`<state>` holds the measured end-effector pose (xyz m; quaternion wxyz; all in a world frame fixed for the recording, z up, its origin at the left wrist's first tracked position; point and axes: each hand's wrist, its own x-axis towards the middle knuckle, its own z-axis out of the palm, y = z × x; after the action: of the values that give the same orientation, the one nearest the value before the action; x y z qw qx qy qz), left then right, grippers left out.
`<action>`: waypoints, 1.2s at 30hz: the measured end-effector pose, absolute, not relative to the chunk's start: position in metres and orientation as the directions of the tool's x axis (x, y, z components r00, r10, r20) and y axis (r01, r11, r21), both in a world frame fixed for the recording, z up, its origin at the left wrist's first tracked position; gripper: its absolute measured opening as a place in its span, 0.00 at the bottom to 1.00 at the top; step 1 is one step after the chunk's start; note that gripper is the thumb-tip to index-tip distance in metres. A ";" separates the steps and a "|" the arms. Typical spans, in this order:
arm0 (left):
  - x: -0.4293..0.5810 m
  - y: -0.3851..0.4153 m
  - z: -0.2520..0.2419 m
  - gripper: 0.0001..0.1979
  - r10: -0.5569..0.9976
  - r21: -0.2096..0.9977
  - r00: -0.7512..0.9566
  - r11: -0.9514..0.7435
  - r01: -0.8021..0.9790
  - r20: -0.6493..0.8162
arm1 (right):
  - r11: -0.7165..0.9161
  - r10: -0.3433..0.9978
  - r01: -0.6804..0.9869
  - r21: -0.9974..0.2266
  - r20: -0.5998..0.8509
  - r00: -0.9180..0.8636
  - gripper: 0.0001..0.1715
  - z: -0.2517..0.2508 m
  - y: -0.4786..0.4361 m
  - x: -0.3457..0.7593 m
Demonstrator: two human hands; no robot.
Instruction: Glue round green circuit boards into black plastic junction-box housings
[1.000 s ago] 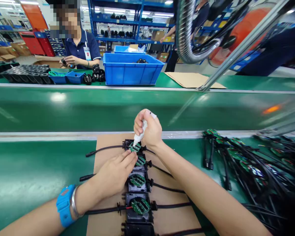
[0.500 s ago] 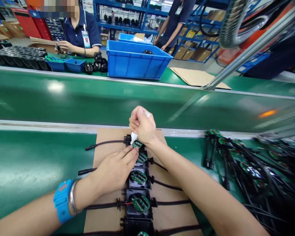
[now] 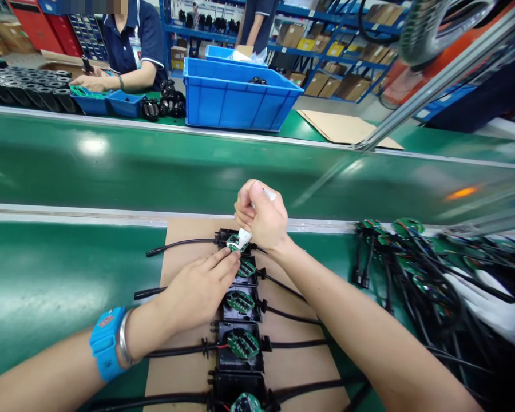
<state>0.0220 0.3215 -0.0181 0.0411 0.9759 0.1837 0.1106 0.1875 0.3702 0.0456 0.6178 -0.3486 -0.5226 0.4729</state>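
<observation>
My right hand [image 3: 262, 214] is closed round a white squeeze tube [image 3: 244, 237], its nozzle pointing down at the farthest round green circuit board [image 3: 232, 241]. A thin white line shows on that board. The board sits in an open black housing [image 3: 225, 233], first in a column of several such housings with boards. My left hand [image 3: 206, 283] lies flat with fingers stretched, its fingertips at the near edge of the same board. Nearer to me are another circuit board [image 3: 240, 301] and a further board [image 3: 243, 344]. Black cables [image 3: 184, 246] run out to both sides.
Brown cardboard [image 3: 175, 320] lies under the housings. On the right is a heap of boards and black cables [image 3: 395, 257], with a blurred white thing [image 3: 483, 303] over it. Across the green bench stand a blue bin [image 3: 240, 100] and a co-worker [image 3: 133, 51]; another person stands behind.
The tube's nozzle has moved right across the far board with my right hand, and a white line now shows there. The co-worker's hands have lowered. A white blur has appeared at right.
</observation>
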 end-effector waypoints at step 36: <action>0.015 0.309 0.001 0.25 0.330 0.146 0.911 -0.942 0.302 0.246 | 0.375 0.927 -0.274 -0.886 0.355 0.121 0.26 0.065 0.357 0.206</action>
<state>0.0146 0.3093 0.0009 0.0527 0.9762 0.1618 0.1345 0.2063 0.3571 0.0647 0.6699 -0.3344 -0.4885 0.4480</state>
